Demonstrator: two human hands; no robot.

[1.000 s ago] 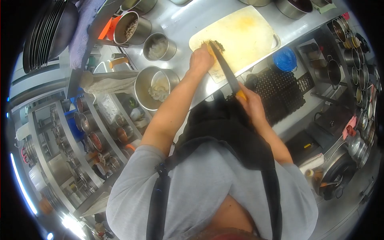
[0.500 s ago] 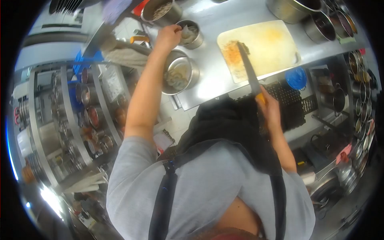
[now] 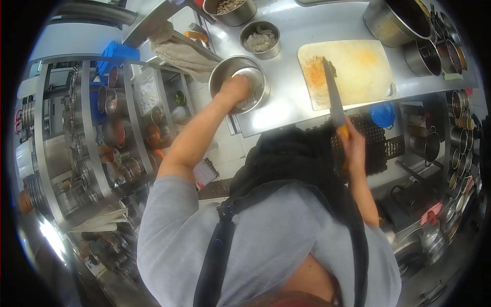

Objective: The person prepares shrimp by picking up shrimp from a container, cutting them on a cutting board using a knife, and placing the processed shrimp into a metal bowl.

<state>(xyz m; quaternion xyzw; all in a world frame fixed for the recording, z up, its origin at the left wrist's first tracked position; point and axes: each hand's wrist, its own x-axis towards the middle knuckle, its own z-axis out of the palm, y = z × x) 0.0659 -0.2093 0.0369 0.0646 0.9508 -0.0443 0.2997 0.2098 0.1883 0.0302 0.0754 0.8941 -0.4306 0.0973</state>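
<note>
My left hand reaches into a wide steel bowl at the counter's edge. Its fingers are down inside, over pale pieces, and are mostly hidden. Closed round the yellow handle of a long knife is my right hand. The blade points away, its tip over the left part of a white cutting board with orange-brown stains and a small dark heap beside the tip. Behind the bowl stands a smaller steel pot with pale, translucent pieces.
A pot of chopped brownish bits stands at the back left. Large steel pots are at the back right. A beige cloth hangs left of the bowl. Below the counter on the right is a blue container.
My left hand has gone from the board to the small pot, then down into the wide bowl. My right hand still holds the knife. The view has shifted, moving the counter rightward in frame.
</note>
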